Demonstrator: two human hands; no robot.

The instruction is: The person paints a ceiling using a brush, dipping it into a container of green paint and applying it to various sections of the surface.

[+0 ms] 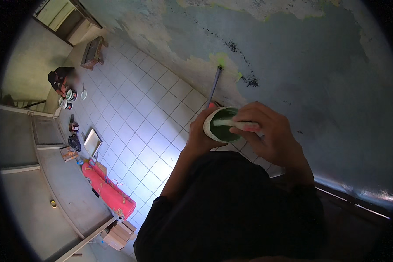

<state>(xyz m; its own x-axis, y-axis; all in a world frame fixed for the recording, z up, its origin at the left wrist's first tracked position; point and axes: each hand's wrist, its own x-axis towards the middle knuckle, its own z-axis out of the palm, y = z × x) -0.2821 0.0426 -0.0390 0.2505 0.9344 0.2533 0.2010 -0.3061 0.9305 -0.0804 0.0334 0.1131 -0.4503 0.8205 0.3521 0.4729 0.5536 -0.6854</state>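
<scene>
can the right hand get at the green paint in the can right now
Probably yes. The left hand holds the can with its open top facing the right hand, whose pale tool already lies across the green paint; nothing covers the opening.

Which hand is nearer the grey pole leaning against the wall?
Left. The left hand, cupping the round green-filled tub, sits just below the grey pole; the right hand lies farther right.

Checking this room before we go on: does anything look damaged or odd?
Yes. The blue wall is badly worn: paint has peeled in pale patches along its base and top, with dark cracks and a bright green smear where a long pole touches it.
</scene>
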